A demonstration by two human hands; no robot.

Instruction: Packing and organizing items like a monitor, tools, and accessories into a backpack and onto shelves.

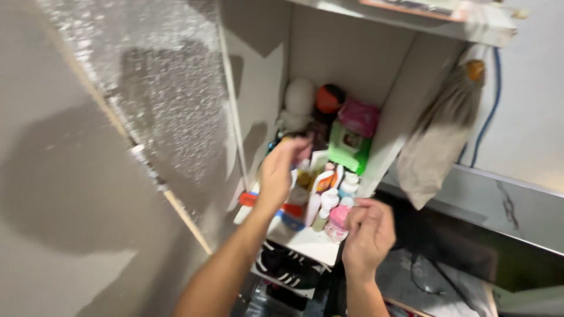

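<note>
white wall shelf [305,240] w/ bottles, grey walls; left hand [281,170] grip open, right hand [367,232] grip closed, empty

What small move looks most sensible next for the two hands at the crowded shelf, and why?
Probably close the left hand on one bottle among the bottles: it reaches into the white shelf with fingers spread, apparently holding nothing, while the right hand stays by the pink jar at the front edge.

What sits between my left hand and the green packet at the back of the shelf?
Nothing visible blocks it. The left hand is raised over the front bottles, and the green packet stands just beyond its fingertips, with a pink packet above. The frame is blurred.
</note>
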